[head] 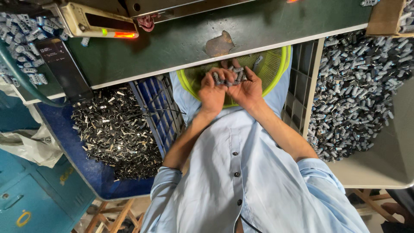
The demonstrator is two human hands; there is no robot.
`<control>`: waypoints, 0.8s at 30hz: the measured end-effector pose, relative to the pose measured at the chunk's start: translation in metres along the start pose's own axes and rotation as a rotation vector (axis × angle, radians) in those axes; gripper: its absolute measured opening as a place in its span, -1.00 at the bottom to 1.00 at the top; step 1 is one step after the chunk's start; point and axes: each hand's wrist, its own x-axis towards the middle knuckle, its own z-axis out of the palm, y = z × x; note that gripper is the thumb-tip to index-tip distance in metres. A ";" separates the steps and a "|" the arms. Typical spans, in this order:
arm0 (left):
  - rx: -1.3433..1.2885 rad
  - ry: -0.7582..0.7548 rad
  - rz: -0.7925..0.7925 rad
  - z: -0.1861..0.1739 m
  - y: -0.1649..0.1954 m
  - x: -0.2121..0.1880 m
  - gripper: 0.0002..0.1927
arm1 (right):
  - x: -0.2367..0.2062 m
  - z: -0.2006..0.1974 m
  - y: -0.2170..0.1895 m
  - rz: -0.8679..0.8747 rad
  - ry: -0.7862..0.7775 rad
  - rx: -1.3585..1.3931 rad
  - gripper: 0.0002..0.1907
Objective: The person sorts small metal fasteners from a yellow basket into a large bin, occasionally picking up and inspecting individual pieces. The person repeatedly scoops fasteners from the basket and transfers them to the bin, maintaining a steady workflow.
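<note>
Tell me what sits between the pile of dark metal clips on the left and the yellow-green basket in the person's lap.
In the head view, a blue slatted crate stands between the dark metal clips and the yellow-green basket.

The green table edge point(241, 47) hides the far half of the yellow-green mesh basket point(276, 64); small grey parts point(228, 77) are too small to identify.

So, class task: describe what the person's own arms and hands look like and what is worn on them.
Both hands, the left hand and the right hand, are bare, with no gloves. The forearms are bare too; the pale blue shirt sleeves are rolled up to about the elbows. No watch or rings show.
</note>
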 end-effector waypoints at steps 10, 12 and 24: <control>-0.129 -0.017 0.026 0.005 -0.020 0.001 -0.68 | 0.004 -0.010 -0.002 -0.073 0.075 0.180 -0.75; -0.066 -0.010 -0.009 0.011 -0.012 0.001 -0.75 | 0.003 -0.009 -0.003 -0.065 0.063 0.132 -0.76; 0.480 0.036 0.134 -0.006 0.010 0.004 -0.76 | -0.002 -0.001 -0.009 -0.086 0.163 0.057 -0.68</control>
